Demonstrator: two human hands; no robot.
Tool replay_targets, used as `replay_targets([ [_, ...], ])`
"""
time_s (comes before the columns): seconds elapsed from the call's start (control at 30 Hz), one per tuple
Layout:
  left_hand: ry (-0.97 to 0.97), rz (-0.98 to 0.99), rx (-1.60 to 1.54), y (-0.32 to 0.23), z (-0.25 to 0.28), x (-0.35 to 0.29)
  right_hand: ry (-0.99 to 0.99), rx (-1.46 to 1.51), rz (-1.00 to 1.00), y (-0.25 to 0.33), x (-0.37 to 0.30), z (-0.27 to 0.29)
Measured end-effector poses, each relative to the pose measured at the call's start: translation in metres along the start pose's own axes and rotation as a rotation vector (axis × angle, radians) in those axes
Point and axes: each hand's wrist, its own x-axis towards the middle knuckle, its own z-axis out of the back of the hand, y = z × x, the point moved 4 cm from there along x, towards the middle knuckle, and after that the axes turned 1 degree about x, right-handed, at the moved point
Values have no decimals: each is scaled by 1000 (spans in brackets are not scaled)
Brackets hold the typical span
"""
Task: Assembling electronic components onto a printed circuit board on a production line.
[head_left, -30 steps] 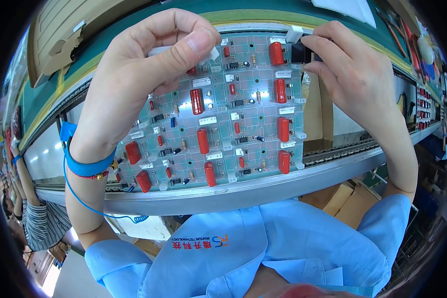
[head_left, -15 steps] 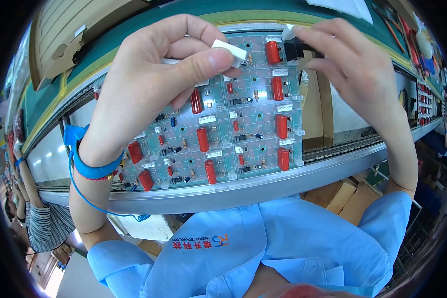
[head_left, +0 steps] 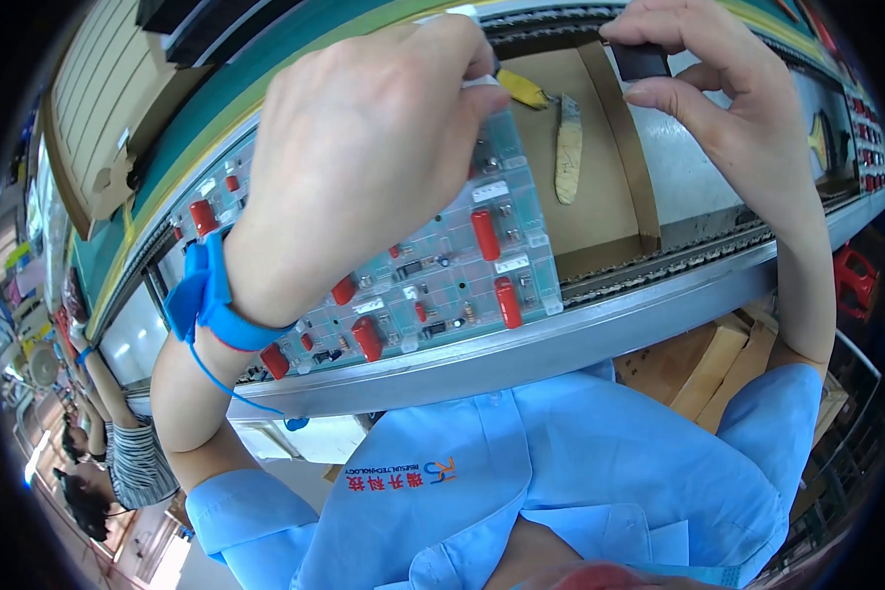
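Note:
My left hand [head_left: 374,147] is closed over the upper right of a panel of green circuit boards [head_left: 521,224], its thumb and fingers pinched at the far corner. A whitish edge shows by the fingertips, but the hand hides most of what they hold. My right hand [head_left: 742,113] pinches a small black block [head_left: 642,62] between thumb and fingers, right of the panel and above the rail. Upright red capacitors [head_left: 485,234] and white pin connectors [head_left: 491,192] stand in rows on the boards. A blue wrist strap [head_left: 206,295] with a cord is on my left wrist.
An open cardboard tray [head_left: 644,187] right of the panel holds a yellow-handled tool [head_left: 523,88] and a tape-wrapped tool [head_left: 568,152]. A metal rail [head_left: 442,356] runs along the near side. Another populated panel [head_left: 870,147] sits far right. A co-worker's striped sleeve [head_left: 140,462] shows at left.
The panel appears farther left, with more of the cardboard tray and its tools showing. My left hand has turned over and covers the white block. My right hand has moved away from the panel with the black block.

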Motion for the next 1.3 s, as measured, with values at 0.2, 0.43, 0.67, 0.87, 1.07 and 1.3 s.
replay_targets([
  [0.2,81,24,91,-12,1,7,-99,-46,195,-23,-4,1],
  [0.43,95,-14,173,-18,0,11,-139,-27,176,-30,-11,4],
  [0.67,87,-94,183,-19,-1,7,-88,32,279,-38,-11,-4],
  [0.87,37,-24,63,-10,-5,3,-26,53,82,-17,-9,-5],
  [1.07,5,12,-46,3,-9,0,-55,58,98,-13,-8,-8],
  [1.3,145,-72,68,-12,2,13,-6,70,72,-11,-7,-13],
])
